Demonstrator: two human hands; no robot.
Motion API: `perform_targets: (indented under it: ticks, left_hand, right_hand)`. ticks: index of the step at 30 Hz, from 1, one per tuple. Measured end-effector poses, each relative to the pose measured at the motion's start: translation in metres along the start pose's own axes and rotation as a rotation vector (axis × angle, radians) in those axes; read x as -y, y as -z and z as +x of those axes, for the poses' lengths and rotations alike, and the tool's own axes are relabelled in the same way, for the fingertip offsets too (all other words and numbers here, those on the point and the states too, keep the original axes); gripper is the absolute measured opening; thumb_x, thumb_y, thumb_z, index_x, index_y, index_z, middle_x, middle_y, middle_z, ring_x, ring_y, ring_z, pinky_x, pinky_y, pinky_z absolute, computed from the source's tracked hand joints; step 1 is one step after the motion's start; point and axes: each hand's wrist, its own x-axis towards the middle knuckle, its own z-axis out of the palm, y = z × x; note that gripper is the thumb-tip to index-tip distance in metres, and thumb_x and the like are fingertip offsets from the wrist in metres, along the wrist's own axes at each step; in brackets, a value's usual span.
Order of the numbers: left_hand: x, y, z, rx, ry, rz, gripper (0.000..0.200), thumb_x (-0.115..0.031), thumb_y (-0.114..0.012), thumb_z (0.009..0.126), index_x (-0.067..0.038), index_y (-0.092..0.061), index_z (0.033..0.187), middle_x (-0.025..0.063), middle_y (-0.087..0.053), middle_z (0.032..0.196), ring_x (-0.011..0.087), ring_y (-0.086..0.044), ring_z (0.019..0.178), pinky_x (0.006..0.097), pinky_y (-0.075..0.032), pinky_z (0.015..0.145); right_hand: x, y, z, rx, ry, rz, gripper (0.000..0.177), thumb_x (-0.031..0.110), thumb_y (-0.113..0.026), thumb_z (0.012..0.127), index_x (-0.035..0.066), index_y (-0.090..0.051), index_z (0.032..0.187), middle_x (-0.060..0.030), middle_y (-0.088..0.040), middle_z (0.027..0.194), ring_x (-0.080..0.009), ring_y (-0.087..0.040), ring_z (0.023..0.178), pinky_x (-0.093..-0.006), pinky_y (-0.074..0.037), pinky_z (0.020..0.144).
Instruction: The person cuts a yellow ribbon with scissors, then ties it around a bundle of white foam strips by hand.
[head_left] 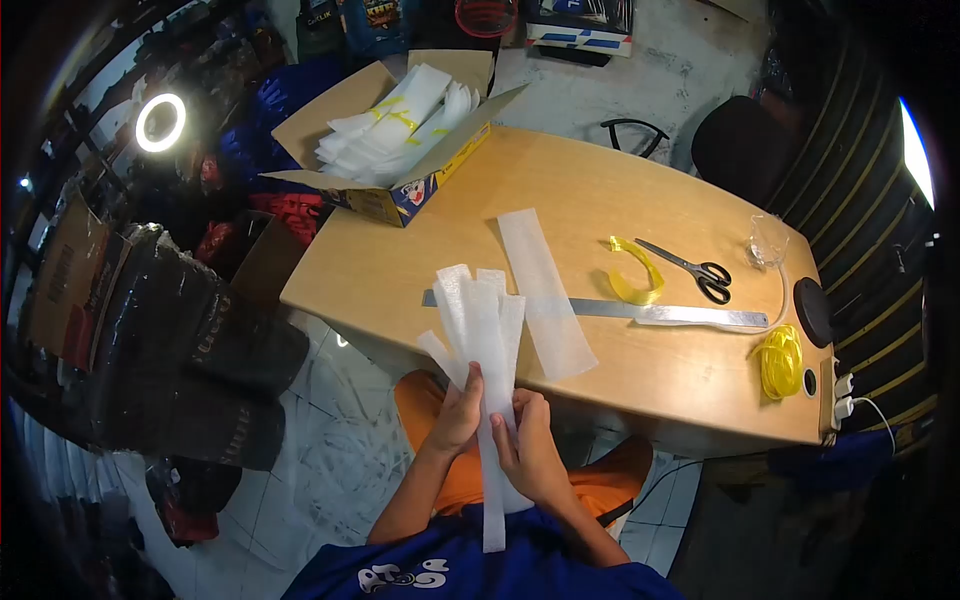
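Observation:
A bundle of long white foam strips [484, 325] is held upright over the table's near edge, its tops fanned out. My left hand [458, 410] grips the bundle from the left, thumb along the strips. On the other side my right hand [525, 445] is closed around the strips lower down, its fingers curled. One narrow strip hangs down between the hands to the blue shirt. A single wide white strip [545, 295] lies flat on the table across a steel ruler [700, 315]. Black scissors [692, 268] and a loop of yellow ribbon [650, 280] are beyond the ruler.
An open cardboard box [440, 185] full of tied white strips stands at the table's [400, 270] back left. Yellow twine [780, 362], a black disc [813, 312] and plugs [845, 396] are at the right. Wrapped black bundles [190, 350] stand left; a chair [738, 150] is behind.

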Motion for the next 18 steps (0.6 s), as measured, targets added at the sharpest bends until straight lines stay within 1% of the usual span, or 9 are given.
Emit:
perform_targets:
  ticks: [2,4,7,9,10,12,13,16,18]
  left_hand:
    - [0.006,0.008,0.003,0.107,0.031,-0.037,0.053,-0.049,-0.033,0.097,-0.001,-0.044,0.118,0.0071,-0.054,0.094,0.0149,-0.052,0.086,0.0278,-0.045,0.075]
    - [0.004,0.004,0.002,0.109,0.050,-0.069,0.054,-0.049,-0.033,0.097,-0.001,-0.044,0.119,0.0067,-0.053,0.094,0.0144,-0.052,0.084,0.0272,-0.045,0.075]
    - [0.010,0.012,0.004,0.136,0.057,-0.119,0.053,-0.047,-0.034,0.097,-0.001,-0.044,0.120,0.0072,-0.053,0.096,0.0149,-0.052,0.086,0.0273,-0.044,0.078]
    - [0.009,0.013,0.002,0.163,0.052,-0.138,0.051,-0.045,-0.036,0.098,-0.001,-0.045,0.121,0.0080,-0.054,0.098,0.0157,-0.053,0.089,0.0279,-0.045,0.081]
    - [0.002,0.009,0.000,0.151,0.070,-0.150,0.049,-0.043,-0.038,0.098,-0.001,-0.046,0.121,0.0095,-0.055,0.103,0.0169,-0.055,0.093,0.0296,-0.046,0.083]
    - [-0.003,0.007,0.000,0.138,0.088,-0.164,0.047,-0.040,-0.040,0.098,-0.001,-0.046,0.121,0.0109,-0.055,0.108,0.0180,-0.056,0.096,0.0314,-0.047,0.085]
    - [-0.004,0.009,0.000,0.145,0.128,-0.142,0.045,-0.039,-0.040,0.098,-0.001,-0.047,0.121,0.0120,-0.055,0.113,0.0192,-0.056,0.100,0.0330,-0.048,0.086]
    - [-0.004,0.009,0.000,0.219,0.142,-0.089,0.044,-0.037,-0.040,0.098,-0.002,-0.046,0.124,0.0130,-0.054,0.119,0.0206,-0.057,0.103,0.0349,-0.049,0.087]
    - [-0.007,0.006,0.001,0.284,0.114,-0.059,0.046,-0.038,-0.039,0.098,-0.002,-0.045,0.126,0.0129,-0.054,0.120,0.0209,-0.057,0.104,0.0352,-0.050,0.086]
  right_hand:
    - [-0.007,-0.008,0.000,-0.040,0.061,-0.108,0.027,0.009,-0.051,0.093,-0.004,-0.035,0.110,-0.0197,-0.043,0.101,-0.0263,-0.048,0.092,-0.0335,-0.040,0.084]
    - [-0.016,-0.013,0.000,-0.084,0.123,-0.220,0.028,0.009,-0.051,0.093,-0.003,-0.035,0.111,-0.0203,-0.042,0.102,-0.0287,-0.047,0.094,-0.0334,-0.039,0.087]
    - [-0.022,-0.012,0.001,-0.038,0.126,-0.035,0.028,0.010,-0.049,0.094,-0.003,-0.034,0.113,-0.0194,-0.044,0.105,-0.0256,-0.048,0.099,-0.0331,-0.037,0.092]
    - [-0.023,-0.009,0.002,0.124,-0.096,0.370,0.027,0.009,-0.048,0.094,-0.003,-0.034,0.114,-0.0173,-0.048,0.108,-0.0215,-0.048,0.104,-0.0331,-0.036,0.094]
    - [-0.024,-0.011,0.002,0.124,-0.096,0.371,0.027,0.009,-0.048,0.094,-0.003,-0.034,0.114,-0.0173,-0.048,0.108,-0.0215,-0.048,0.104,-0.0331,-0.036,0.094]
    - [-0.027,-0.018,0.004,-0.064,-0.001,0.593,0.030,0.011,-0.049,0.095,-0.002,-0.034,0.116,-0.0144,-0.051,0.108,-0.0166,-0.050,0.102,-0.0317,-0.040,0.090]
    - [-0.029,-0.017,0.004,-0.064,-0.002,0.593,0.030,0.011,-0.049,0.095,-0.002,-0.034,0.116,-0.0144,-0.051,0.108,-0.0166,-0.050,0.102,-0.0317,-0.040,0.090]
    - [-0.039,-0.011,0.001,0.061,-0.111,0.605,0.030,0.011,-0.051,0.094,-0.002,-0.037,0.117,-0.0112,-0.052,0.106,-0.0145,-0.052,0.099,-0.0292,-0.042,0.086]
    - [-0.048,-0.008,0.001,0.319,-0.243,0.649,0.031,0.011,-0.052,0.094,-0.003,-0.039,0.118,-0.0083,-0.051,0.107,-0.0120,-0.051,0.097,-0.0273,-0.043,0.084]
